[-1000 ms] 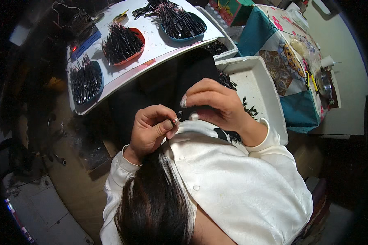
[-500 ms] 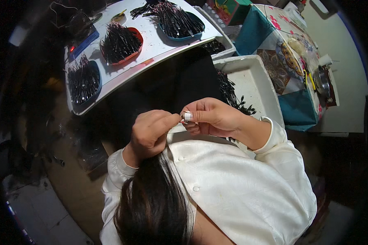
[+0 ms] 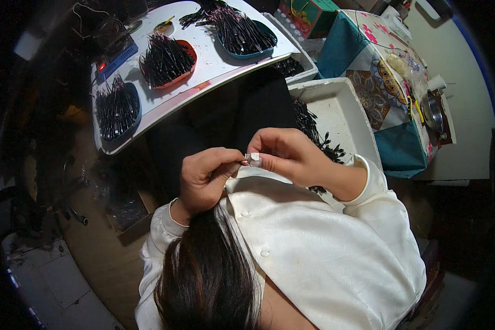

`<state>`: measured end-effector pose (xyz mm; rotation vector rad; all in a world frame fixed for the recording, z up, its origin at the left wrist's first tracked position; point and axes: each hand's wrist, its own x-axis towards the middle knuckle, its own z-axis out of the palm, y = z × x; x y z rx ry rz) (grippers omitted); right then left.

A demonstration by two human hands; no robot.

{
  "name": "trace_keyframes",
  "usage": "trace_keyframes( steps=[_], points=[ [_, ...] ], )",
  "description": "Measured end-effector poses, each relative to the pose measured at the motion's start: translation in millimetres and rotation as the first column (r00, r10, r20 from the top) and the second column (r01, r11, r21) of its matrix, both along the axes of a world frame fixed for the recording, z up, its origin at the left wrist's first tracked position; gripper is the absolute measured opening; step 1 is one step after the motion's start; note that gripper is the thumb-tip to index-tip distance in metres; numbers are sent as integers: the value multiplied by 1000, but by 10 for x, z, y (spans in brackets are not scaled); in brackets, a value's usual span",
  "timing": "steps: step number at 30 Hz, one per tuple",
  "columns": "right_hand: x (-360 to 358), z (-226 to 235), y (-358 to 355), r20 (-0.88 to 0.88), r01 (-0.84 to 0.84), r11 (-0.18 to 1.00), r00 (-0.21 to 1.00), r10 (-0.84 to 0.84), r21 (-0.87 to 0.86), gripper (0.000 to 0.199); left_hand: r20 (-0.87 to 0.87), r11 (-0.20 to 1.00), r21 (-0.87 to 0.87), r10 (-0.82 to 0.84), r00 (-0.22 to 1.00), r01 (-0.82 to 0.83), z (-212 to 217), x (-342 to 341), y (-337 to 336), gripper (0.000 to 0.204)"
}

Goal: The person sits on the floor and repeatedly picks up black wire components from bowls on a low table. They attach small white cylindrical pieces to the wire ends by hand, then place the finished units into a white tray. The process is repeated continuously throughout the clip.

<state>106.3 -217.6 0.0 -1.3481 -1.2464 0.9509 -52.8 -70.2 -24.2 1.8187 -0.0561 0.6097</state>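
Note:
In front of my white shirt my two hands meet, fingertips almost touching. My left hand (image 3: pixel 206 177) is closed in a pinch on something tiny with a reddish tip, too small to name. Facing it, my right hand (image 3: pixel 297 157) pinches with its index finger arched over the thumb. A white wrap (image 3: pixel 254 159) sits at the tip of the right thumb. What lies between the right fingertips is mostly hidden. Just beyond the right wrist, black cables with small plugs (image 3: pixel 305 122) lie in a white foam box (image 3: pixel 341 110).
Ahead stands a white table (image 3: pixel 203 60) bearing a red tray (image 3: pixel 191 55), a blue tray (image 3: pixel 267 52) and a dark blue tray (image 3: pixel 135 118), each heaped with short black cables. At right, a cloth-covered table (image 3: pixel 363 44) holds a metal bowl (image 3: pixel 435 113) and yellow-handled tool (image 3: pixel 419 111).
My right fingers have shifted from curling below the thumb to an arched pinch. The left hand stays nearly in place, its pinch slightly changed. The whole view has moved a little.

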Motion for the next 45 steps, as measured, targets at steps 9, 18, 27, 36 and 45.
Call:
trace_keyframes(
  steps=[9,18,27,36,45],
  points=[
    [134,86,140,259,-9,912,960,-107,411,20,126,545,-779,-348,929,310,-29,25,41,11],
    [151,50,375,503,-187,714,824,-260,675,24,182,259,-911,-446,876,321,-19,93,62,12],
    [182,-198,491,208,-43,833,974,-87,551,15,-135,853,-521,-124,983,36,163,70,212,12],
    [462,-11,796,317,-63,827,937,-143,559,16,-189,783,-622,-139,972,-9,285,302,477,13],
    [744,37,1221,169,126,837,953,-251,533,24,-301,828,-545,-47,952,-132,732,661,1079,14]
  ],
)
